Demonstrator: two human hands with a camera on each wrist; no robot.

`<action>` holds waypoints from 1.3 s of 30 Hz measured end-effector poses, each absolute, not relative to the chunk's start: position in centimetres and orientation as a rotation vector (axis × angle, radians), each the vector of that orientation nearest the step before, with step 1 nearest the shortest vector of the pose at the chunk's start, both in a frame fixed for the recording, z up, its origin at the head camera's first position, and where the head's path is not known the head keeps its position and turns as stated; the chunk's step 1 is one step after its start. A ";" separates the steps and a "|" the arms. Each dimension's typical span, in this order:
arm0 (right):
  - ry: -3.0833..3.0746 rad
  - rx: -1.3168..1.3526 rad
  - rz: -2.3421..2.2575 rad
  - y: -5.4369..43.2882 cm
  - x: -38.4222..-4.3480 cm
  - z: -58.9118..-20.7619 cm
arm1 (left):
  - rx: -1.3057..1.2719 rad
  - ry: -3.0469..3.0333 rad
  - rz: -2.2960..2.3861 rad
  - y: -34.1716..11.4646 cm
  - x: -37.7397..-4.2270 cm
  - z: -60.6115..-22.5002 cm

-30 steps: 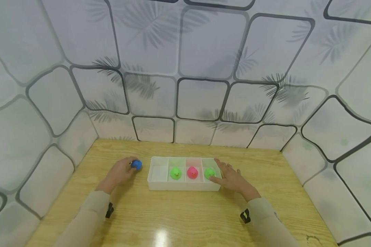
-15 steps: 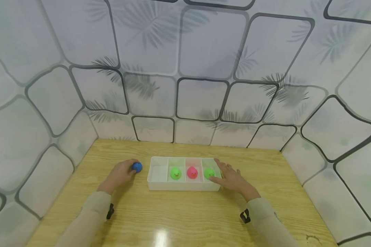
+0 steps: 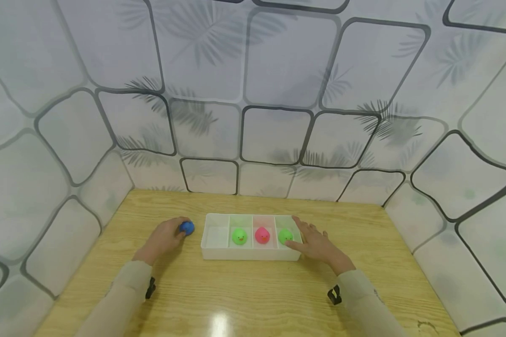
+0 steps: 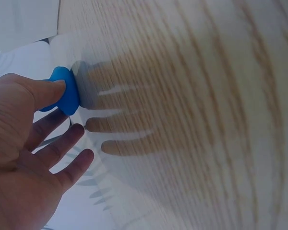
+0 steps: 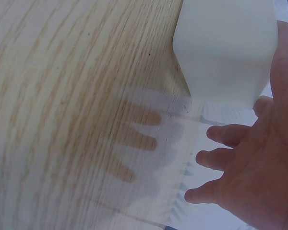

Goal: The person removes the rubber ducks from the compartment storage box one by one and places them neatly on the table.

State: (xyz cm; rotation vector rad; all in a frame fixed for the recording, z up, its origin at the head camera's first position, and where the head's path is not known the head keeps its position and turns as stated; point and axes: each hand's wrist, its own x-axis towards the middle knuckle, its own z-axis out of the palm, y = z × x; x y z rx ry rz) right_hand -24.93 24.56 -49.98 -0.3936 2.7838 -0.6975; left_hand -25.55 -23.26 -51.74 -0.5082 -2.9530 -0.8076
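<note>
My left hand (image 3: 163,238) pinches a blue toy duck (image 3: 187,228) between thumb and forefinger, left of a white divided box (image 3: 249,254). In the left wrist view the blue duck (image 4: 67,93) is at the table surface, its face unseen, the other fingers spread below it. My right hand (image 3: 318,244) holds the box's right end, thumb over the front rim and forefinger at the back corner. In the right wrist view the other fingers of the right hand (image 5: 249,167) extend apart from the box (image 5: 225,52). The leftmost compartment (image 3: 216,232) holds nothing.
A green duck (image 3: 239,236), a pink duck (image 3: 262,235) and another green duck (image 3: 285,236) sit in the remaining compartments, left to right. Patterned panels (image 3: 274,140) enclose the wooden table (image 3: 253,290) at the back and both sides.
My left hand has shifted slightly toward me and right, and the blue duck has turned so a small light detail on it no longer shows. The right hand and box have stayed put.
</note>
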 end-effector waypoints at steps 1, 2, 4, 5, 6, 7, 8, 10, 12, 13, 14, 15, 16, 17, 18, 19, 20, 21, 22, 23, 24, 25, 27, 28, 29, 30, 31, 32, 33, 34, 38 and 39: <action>2.783 -0.393 -0.697 24.6 -24.9 -50.0 | -0.510 -2.952 -0.804 -23.3 -25.6 -51.8; 2.784 -0.393 -0.698 24.6 -24.9 -50.0 | -0.514 -2.950 -0.802 -23.3 -25.6 -51.8; 2.784 -0.392 -0.699 24.6 -24.9 -50.0 | -0.508 -2.949 -0.804 -23.3 -25.6 -51.8; 2.785 -0.393 -0.701 24.6 -24.9 -50.0 | -0.513 -2.946 -0.800 -23.3 -25.6 -51.8; 2.785 -0.393 -0.703 24.6 -24.9 -50.1 | -0.518 -2.944 -0.796 -23.4 -25.6 -51.7; 2.784 -0.393 -0.704 24.6 -24.9 -50.1 | -0.522 -2.943 -0.792 -23.4 -25.6 -51.7; 2.784 -0.393 -0.706 24.6 -24.9 -50.1 | -0.525 -2.941 -0.790 -23.4 -25.6 -51.7; 2.783 -0.392 -0.709 24.5 -24.8 -50.0 | -0.524 -2.946 -0.791 -23.4 -25.6 -51.6; 2.783 -0.394 -0.711 24.5 -24.8 -50.0 | -0.523 -2.950 -0.791 -23.4 -25.5 -51.6; 2.785 -0.396 -0.710 24.5 -24.8 -50.0 | -0.522 -2.951 -0.795 -23.4 -25.5 -51.6; 2.787 -0.398 -0.709 24.5 -24.8 -50.0 | -0.521 -2.952 -0.801 -23.4 -25.5 -51.6; 2.790 -0.399 -0.708 24.5 -24.8 -49.9 | -0.521 -2.954 -0.807 -23.4 -25.5 -51.6; 2.792 -0.401 -0.707 24.5 -24.8 -49.9 | -0.523 -2.952 -0.816 -23.4 -25.5 -51.6; 2.794 -0.404 -0.706 24.5 -24.8 -49.9 | -0.529 -2.952 -0.815 -23.4 -25.6 -51.6; 2.796 -0.404 -0.706 24.5 -24.8 -49.9 | -0.535 -2.952 -0.815 -23.5 -25.6 -51.6; 2.796 -0.404 -0.704 24.5 -24.7 -49.9 | -0.544 -2.951 -0.811 -23.5 -25.6 -51.6; 2.796 -0.404 -0.703 24.5 -24.7 -49.8 | -0.544 -2.956 -0.815 -23.5 -25.7 -51.6; 2.796 -0.404 -0.702 24.5 -24.8 -49.8 | -0.546 -2.964 -0.820 -23.5 -25.8 -51.5; 2.796 -0.404 -0.700 24.4 -24.7 -49.7 | -0.545 -2.973 -0.833 -23.5 -25.9 -51.3; 2.798 -0.405 -0.697 24.4 -24.7 -49.7 | -0.539 -2.987 -0.843 -23.5 -25.9 -51.1; 2.799 -0.407 -0.695 24.4 -24.7 -49.7 | -0.533 -2.995 -0.860 -23.5 -26.0 -50.9; 2.800 -0.408 -0.695 24.4 -24.7 -49.6 | -0.532 -2.996 -0.870 -23.5 -26.0 -50.6; 2.799 -0.410 -0.697 24.4 -24.7 -49.6 | -0.522 -2.999 -0.893 -23.3 -26.0 -50.0; 2.798 -0.412 -0.698 24.4 -24.7 -49.6 | -0.522 -2.983 -0.889 -23.1 -26.0 -49.7; 2.797 -0.412 -0.700 24.4 -24.7 -49.6 | -0.522 -2.973 -0.889 -22.9 -26.0 -49.4; 2.794 -0.412 -0.702 24.5 -24.7 -49.6 | -0.526 -2.956 -0.894 -22.7 -26.0 -49.2; 2.793 -0.412 -0.704 24.5 -24.7 -49.6 | -0.536 -2.937 -0.896 -22.4 -26.0 -48.9; 2.791 -0.413 -0.706 24.5 -24.7 -49.6 | -0.538 -2.924 -0.907 -22.1 -26.0 -48.7; 2.790 -0.416 -0.707 24.5 -24.7 -49.6 | -0.550 -2.907 -0.915 -21.8 -26.0 -48.5; 2.790 -0.418 -0.707 24.5 -24.7 -49.6 | -0.558 -2.893 -0.933 -21.5 -26.0 -48.3; 2.788 -0.421 -0.716 24.6 -24.8 -49.8 | -0.568 -2.893 -1.016 -20.4 -25.8 -47.7; 2.786 -0.423 -0.717 24.6 -24.8 -49.9 | -0.568 -2.897 -1.045 -20.2 -25.7 -47.6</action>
